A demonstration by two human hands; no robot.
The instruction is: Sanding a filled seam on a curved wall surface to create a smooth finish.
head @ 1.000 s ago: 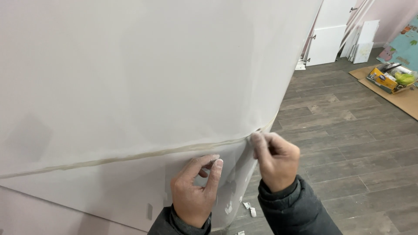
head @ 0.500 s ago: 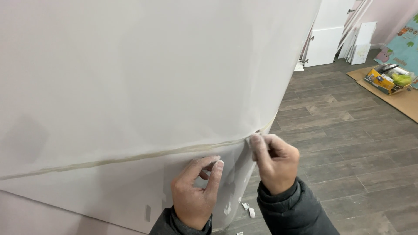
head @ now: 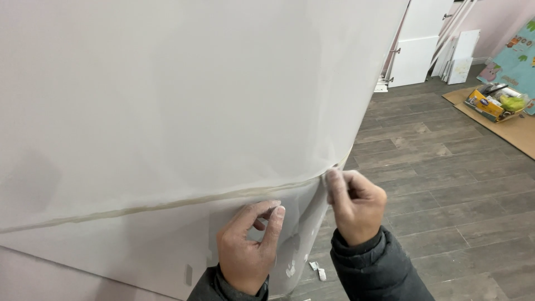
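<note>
A large white sheet [head: 184,100] fills most of the head view, hanging in front of me with a pale strip of tape [head: 167,205] running across it near the bottom. My right hand [head: 356,203] pinches the sheet's right edge where the tape ends. My left hand [head: 251,245] presses against the translucent lower part of the sheet [head: 304,223] just below the tape, thumb and fingers curled on it.
Dark wood-plank floor [head: 446,184] stretches to the right. White panels [head: 423,44] lean against the far wall. A cardboard sheet [head: 512,125] lies on the floor with a tray of tools and yellow items [head: 493,102]. Small white scraps [head: 317,270] lie by my feet.
My right hand has shifted slightly right and down along the sheet's edge. The left hand has kept its place below the tape.
</note>
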